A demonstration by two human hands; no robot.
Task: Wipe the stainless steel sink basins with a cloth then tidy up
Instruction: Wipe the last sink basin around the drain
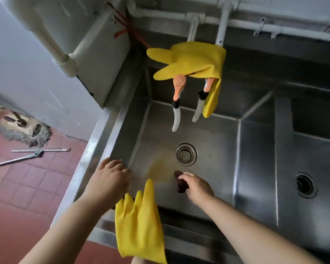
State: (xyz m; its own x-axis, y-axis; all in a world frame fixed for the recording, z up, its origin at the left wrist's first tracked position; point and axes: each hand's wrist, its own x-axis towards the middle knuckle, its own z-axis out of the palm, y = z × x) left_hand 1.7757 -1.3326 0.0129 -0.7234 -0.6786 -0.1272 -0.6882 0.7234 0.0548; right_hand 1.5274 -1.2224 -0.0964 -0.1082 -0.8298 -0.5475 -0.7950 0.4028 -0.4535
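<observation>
The left stainless steel basin [213, 134] lies below me, with a round drain strainer [185, 154] in its floor. My right hand [196, 185] reaches down into it, fingers closed on a small dark brown cloth [180, 182] near the drain. My left hand [111, 178] rests on the basin's left front corner with fingers spread and nothing in it. A yellow rubber glove [139, 223] hangs over the front rim between my arms.
A second yellow glove [194, 60] is draped over two taps with orange handles [178, 86] above the basin. The right basin [312, 149] has its own drain [305, 184]. A mop head [25, 128] and metal pole [15, 159] lie on the red tiled floor at left.
</observation>
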